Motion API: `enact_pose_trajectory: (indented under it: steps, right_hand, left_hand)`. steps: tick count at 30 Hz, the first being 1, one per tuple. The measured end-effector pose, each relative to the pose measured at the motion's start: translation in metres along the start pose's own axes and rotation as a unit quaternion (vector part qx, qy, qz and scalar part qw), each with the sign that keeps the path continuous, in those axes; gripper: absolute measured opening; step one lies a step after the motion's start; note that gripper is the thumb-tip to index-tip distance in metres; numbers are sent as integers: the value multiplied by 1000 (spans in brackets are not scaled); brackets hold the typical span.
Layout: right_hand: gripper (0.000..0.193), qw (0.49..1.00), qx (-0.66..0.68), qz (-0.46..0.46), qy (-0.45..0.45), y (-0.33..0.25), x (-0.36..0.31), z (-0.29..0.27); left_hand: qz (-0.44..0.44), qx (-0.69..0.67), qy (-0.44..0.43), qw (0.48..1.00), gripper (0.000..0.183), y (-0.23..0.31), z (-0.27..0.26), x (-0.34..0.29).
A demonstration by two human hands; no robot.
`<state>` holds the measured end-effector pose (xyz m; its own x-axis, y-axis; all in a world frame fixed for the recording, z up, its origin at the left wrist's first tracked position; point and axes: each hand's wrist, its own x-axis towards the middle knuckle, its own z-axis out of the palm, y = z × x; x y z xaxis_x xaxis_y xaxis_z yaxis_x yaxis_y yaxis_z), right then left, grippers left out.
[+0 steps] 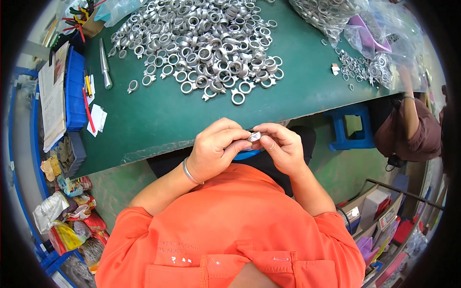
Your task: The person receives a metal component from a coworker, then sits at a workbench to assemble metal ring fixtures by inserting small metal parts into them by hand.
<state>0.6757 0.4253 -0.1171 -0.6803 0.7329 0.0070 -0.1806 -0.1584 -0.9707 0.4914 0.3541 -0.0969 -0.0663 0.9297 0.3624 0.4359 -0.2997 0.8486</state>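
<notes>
We see the left hand (214, 146) and right hand (281, 146) together pinching one small metal ring fitting (254, 137) just off the green table (158, 115) edge; the fitting pile (201, 43) lies well apart.

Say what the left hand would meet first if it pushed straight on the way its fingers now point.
The left hand points toward the right hand; first comes the small metal ring pinched between both, then the right hand's fingers. Depth is hard to judge.
</notes>
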Motion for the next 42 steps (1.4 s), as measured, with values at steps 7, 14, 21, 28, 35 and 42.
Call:
enact_pose_trajectory:
  steps: [7,14,21,28,35,42]
  right_hand:
    - [22,1000,-13,0,-6,0,0,4]
    - [19,967,-228,-105,37,-5,-5,6]
    - [19,852,-460,-248,9,-5,12,-2]
    - [13,760,-594,-260,44,-5,72,13]
    - [13,937,-294,-185,-30,-18,48,8]
    - [12,964,-215,-156,-19,-11,36,9]
  left_hand:
    - [-9,-32,12,999,17,-4,0,-5]
    - [49,-6,0,999,15,-8,-2,-5]
    - [4,54,40,998,12,-21,-16,-3]
    - [-99,37,59,993,13,-17,-17,11]
    - [-205,-224,21,953,8,-13,-16,8]
    - [-12,-42,30,999,12,-1,-17,9]
